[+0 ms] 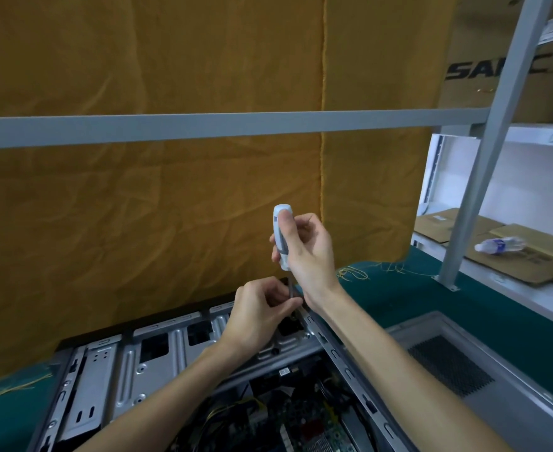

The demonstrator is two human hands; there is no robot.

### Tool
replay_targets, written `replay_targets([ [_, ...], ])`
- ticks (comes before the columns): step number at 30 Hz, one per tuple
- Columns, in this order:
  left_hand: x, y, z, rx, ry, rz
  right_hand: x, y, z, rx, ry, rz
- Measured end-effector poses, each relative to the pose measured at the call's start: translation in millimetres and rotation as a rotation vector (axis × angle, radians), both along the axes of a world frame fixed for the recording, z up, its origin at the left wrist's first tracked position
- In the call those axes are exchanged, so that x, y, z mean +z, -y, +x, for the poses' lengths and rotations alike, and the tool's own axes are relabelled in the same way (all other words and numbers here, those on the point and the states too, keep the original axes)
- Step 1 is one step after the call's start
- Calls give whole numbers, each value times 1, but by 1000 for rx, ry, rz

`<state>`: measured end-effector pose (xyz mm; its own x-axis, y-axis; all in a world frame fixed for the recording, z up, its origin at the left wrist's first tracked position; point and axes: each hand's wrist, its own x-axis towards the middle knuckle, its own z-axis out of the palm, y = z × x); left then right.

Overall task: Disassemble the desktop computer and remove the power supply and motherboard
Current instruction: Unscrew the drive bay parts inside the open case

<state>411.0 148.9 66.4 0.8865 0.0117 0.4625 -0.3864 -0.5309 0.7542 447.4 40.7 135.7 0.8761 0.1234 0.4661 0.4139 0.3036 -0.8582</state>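
An open desktop computer case [157, 353] lies on its side on the green mat, its metal drive cage facing up. The motherboard [314, 429] and cables show inside at the bottom. My right hand [304, 246] grips the white handle of a screwdriver [281, 236], held upright over the case's far right corner. My left hand [262, 316] pinches the screwdriver's shaft near the tip, just above the case frame. The tip and any screw are hidden behind my fingers. The power supply cannot be made out.
The removed side panel [483, 370] with a mesh vent lies right of the case. A grey frame bar [203, 127] crosses in front of an orange cloth. Flat cardboard and a plastic bottle [498, 245] sit on the right shelf.
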Motion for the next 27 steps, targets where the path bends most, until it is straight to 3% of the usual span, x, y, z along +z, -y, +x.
replay_targets([
  [6, 0, 1, -1, -130, -9, 60, 2, 0, 5, 3, -105, 39],
  [12, 0, 0, -1, -36, 10, 1, 0, -1, -2, -82, 80, 107],
  [18, -1, 2, -2, -118, -5, 70, 3, -4, -1, -72, 58, 49],
  [24, -1, -1, -2, -46, -4, -3, -6, -6, -8, -130, 276, -10],
  [27, 0, 0, -2, -70, -24, 36, -1, -6, -3, -82, 183, 19],
])
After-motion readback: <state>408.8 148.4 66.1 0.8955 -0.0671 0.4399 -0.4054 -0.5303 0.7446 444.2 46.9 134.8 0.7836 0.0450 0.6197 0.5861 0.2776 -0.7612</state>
